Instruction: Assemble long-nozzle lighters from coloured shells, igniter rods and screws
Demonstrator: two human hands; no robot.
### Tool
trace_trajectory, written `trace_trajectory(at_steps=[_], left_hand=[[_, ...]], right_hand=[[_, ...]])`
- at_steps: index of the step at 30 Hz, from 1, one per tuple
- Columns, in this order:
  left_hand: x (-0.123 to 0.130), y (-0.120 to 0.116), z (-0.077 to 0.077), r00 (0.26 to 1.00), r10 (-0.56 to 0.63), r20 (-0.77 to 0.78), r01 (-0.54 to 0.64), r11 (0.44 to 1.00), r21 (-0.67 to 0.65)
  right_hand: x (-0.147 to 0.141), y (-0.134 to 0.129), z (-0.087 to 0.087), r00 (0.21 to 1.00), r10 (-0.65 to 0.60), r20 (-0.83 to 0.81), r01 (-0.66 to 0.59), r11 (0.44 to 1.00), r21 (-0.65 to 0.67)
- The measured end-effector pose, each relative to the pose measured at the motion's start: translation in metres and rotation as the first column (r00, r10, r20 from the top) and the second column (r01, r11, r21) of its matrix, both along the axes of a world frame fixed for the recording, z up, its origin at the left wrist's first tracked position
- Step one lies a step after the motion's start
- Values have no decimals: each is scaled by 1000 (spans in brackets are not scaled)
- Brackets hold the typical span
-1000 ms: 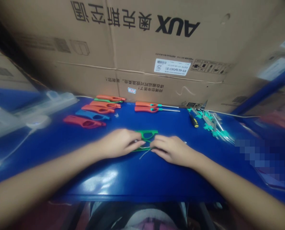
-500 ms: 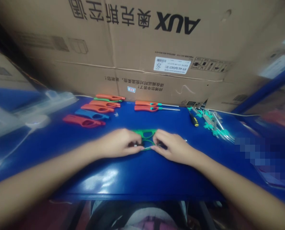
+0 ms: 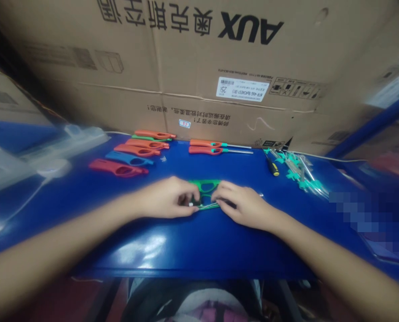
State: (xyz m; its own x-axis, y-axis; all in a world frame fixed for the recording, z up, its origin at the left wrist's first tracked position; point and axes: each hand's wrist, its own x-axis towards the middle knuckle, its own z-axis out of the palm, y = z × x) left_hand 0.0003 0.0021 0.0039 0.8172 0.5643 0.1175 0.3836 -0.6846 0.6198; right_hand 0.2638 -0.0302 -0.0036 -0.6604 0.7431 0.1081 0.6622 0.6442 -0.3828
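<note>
A green lighter casing (image 3: 208, 206) lies open in front of me, with thin pale or metallic parts along its near edge. My left hand (image 3: 167, 197) is closed around its left end, thumb on the near rim, and a small white piece shows by the thumb. At the other end, my right hand (image 3: 244, 203) has its curled fingertips pressed on the casing. Just behind is a second green casing half (image 3: 206, 184), partly covered by the fingers of both hands. Dark shadow and my fingers hide what sits inside the casing.
Orange casings (image 3: 147, 143), a blue casing (image 3: 130, 158) and a red casing (image 3: 117, 168) lie at the back left. Two orange-red lighters with metal tubes (image 3: 206, 150) are at the back. A screwdriver (image 3: 272, 166) lies beside several teal-ended tubes (image 3: 300, 172). A cardboard box (image 3: 186, 58) stands behind.
My right fingertips have lifted and shifted a little, baring more of the casing's near edge. My left thumb has drawn slightly left. The other things lie as before.
</note>
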Motion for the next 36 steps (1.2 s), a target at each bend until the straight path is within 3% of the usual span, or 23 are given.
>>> trace_trajectory(at_steps=[7,22,36], left_hand=[[-2,1,4,1000,7,23,-6,999,-45],[-1,4,1,998,9,57,-9,1000,6],[-1,3,2,997,8,77,-2,997,-80]], right_hand=[[1,1,-1,999,4,-50,-6,999,-33],[2,0,-1,995,16,-102,-23,998,-64],[2,1,-1,985,-9,-173,-3,998,-70]])
